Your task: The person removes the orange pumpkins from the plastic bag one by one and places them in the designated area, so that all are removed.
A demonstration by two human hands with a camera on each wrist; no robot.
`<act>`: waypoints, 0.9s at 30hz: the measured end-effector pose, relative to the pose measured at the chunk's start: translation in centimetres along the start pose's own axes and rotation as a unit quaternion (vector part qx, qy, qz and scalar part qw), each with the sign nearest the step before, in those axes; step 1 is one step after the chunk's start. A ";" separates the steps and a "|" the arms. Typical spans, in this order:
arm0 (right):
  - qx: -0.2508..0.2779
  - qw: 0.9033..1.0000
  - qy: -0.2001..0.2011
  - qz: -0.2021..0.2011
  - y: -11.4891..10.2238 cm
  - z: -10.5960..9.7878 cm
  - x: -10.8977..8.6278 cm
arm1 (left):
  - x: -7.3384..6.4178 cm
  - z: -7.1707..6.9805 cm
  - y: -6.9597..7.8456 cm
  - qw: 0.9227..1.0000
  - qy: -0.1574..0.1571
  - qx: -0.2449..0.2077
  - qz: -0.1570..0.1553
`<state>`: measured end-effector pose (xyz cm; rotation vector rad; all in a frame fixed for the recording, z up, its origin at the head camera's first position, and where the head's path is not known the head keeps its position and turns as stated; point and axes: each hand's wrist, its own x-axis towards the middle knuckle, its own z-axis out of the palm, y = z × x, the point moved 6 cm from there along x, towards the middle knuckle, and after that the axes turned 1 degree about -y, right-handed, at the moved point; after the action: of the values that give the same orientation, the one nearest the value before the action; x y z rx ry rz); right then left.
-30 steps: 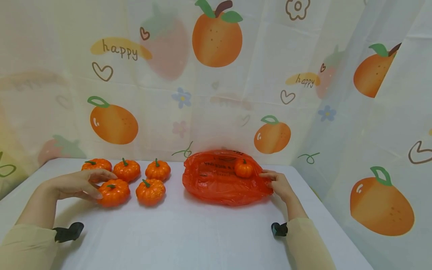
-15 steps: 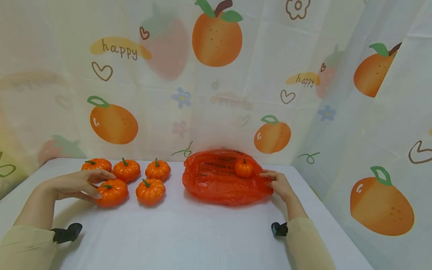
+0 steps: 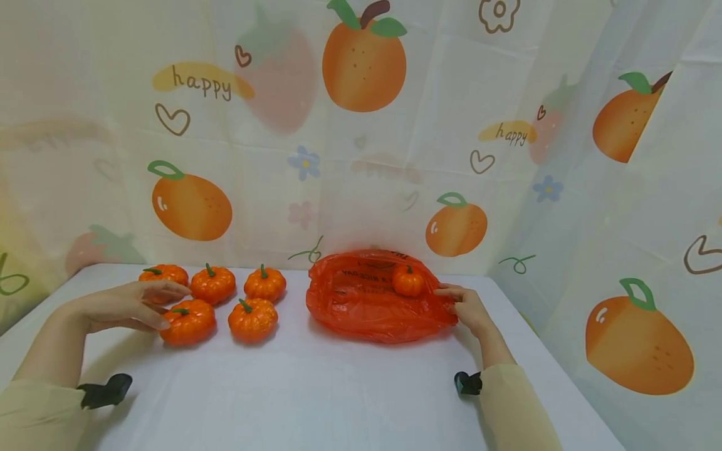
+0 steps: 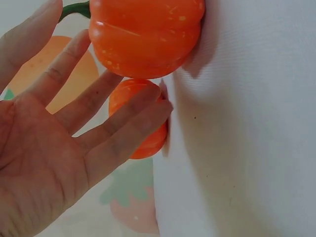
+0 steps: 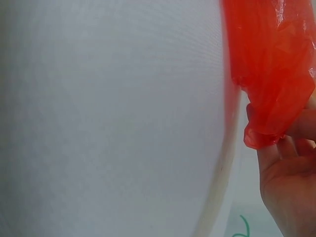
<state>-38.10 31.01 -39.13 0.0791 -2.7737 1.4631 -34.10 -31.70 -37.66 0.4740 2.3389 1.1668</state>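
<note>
My left hand (image 3: pixel 121 307) is beside the front-left small orange pumpkin (image 3: pixel 188 322), its thumb at the pumpkin's left side. The left wrist view shows that hand (image 4: pixel 54 128) with fingers spread and fairly straight next to a pumpkin (image 4: pixel 148 37); whether they touch it I cannot tell. On the right, my right hand (image 3: pixel 465 307) pinches the right edge of a red plastic bag (image 3: pixel 372 319). The bag lies with its mouth held wide, and a small pumpkin (image 3: pixel 407 282) sits inside at the right. The right wrist view has the bag's gathered edge between my fingers (image 5: pixel 298 123).
More small pumpkins with green stems stand close by: one at front (image 3: pixel 252 321), and a back row of one at left (image 3: pixel 169 274), one in the middle (image 3: pixel 213 287) and one at right (image 3: pixel 265 285). A printed curtain (image 3: pixel 361 163) hangs behind the white table (image 3: pixel 316 401).
The front-left pumpkin has shifted slightly left and its stem has turned a little. My left wrist has drawn slightly left. The right hand and the bag have stayed in place.
</note>
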 end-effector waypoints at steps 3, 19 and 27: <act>0.000 1.000 0.001 -0.001 0.0 -0.1 -0.1 | -0.4 -0.3 0.6 0.999 0.013 0.033 0.014; -0.005 1.000 0.000 -0.014 0.0 -0.1 0.3 | -0.8 -0.3 6.1 0.987 0.105 0.105 0.062; -0.004 1.000 -0.001 -0.009 0.1 -0.1 0.2 | 0.6 1.4 10.5 0.985 0.114 0.105 0.081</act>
<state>-38.35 31.14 -39.16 0.1048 -2.7722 1.4492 -32.82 -24.48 -30.05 0.6463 2.6812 1.0997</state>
